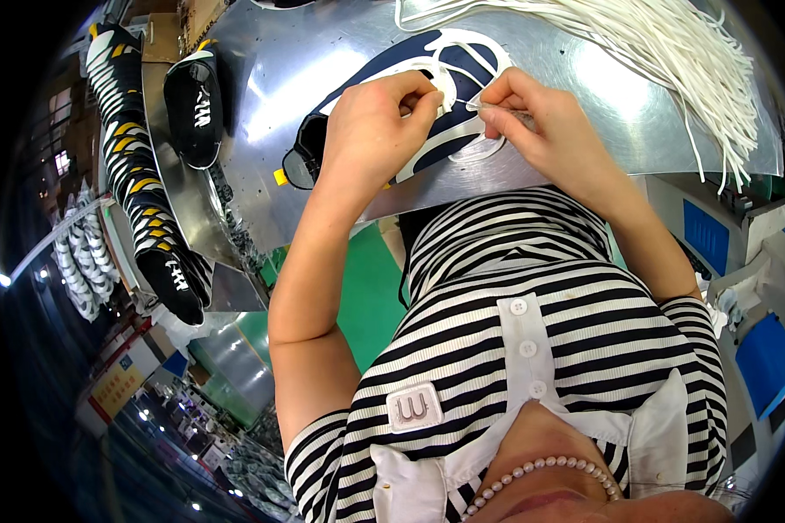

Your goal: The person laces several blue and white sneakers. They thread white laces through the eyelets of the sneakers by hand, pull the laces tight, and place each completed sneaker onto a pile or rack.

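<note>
A navy and white shoe point(384, 65) lies on a metal tabletop, its dark opening toward the left and its toe toward the right. Loops of white shoelace point(456, 54) run over its upper. My left hand point(379, 122) is over the middle of the shoe, thumb and forefinger pinched at the white lacing area; its fingers hide what lies between them. Just to its right, my right hand point(536, 113) is closed in a pinch on the shoelace, whose thin clear tip points toward the left fingers.
A thick bundle of white laces point(672, 61) spreads over the far right of the metal table point(275, 109). One dark laced shoe point(194, 109) stands at the left, beside a long row of nested black, white and yellow shoes point(131, 166). Green floor point(366, 296) shows below the table edge.
</note>
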Available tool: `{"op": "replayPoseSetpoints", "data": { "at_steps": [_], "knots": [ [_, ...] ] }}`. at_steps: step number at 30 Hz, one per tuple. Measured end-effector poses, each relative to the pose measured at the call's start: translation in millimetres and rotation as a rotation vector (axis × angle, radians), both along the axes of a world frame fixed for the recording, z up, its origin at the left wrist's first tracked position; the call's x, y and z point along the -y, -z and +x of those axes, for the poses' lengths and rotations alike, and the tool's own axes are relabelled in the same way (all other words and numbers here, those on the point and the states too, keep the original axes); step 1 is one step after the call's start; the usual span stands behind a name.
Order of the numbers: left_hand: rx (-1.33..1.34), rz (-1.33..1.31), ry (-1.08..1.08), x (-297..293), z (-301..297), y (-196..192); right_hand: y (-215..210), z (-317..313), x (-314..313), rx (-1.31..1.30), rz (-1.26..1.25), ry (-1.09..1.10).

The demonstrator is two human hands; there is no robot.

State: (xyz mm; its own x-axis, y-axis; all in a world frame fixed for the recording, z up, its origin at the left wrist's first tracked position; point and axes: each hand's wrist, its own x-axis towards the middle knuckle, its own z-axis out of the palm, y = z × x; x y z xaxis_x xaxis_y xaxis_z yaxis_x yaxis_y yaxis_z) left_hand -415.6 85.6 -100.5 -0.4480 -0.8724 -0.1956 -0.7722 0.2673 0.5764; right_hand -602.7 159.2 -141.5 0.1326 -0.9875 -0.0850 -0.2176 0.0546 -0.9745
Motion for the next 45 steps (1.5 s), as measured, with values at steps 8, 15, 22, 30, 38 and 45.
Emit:
{"op": "replayPoseSetpoints", "data": {
  "at_steps": [8,15,22,30,38,45],
  "knots": [
    [0.023,0.02,0.003,1,0,-1,5,1,6,-0.073,-0.036,-0.033],
    [-0.155,0.027,0.103,-2,15,4,6,4,13,-0.161,-0.145,-0.057],
    [-0.093,-0.24,0.191,-23,8,9,8,42,18,-0.65,-0.362,-0.02],
    [-0.076,-0.527,0.32,-33,36,-3,-34,-34,-8,-0.238,-0.049,-0.173],
    [-0.188,-0.345,0.215,-25,37,-2,-7,-18,45,0.129,0.0,0.198],
    [-0.394,0.904,-0.206,-2,41,-17,-9,3,44,0.05,-0.069,0.17]
  ]
}}
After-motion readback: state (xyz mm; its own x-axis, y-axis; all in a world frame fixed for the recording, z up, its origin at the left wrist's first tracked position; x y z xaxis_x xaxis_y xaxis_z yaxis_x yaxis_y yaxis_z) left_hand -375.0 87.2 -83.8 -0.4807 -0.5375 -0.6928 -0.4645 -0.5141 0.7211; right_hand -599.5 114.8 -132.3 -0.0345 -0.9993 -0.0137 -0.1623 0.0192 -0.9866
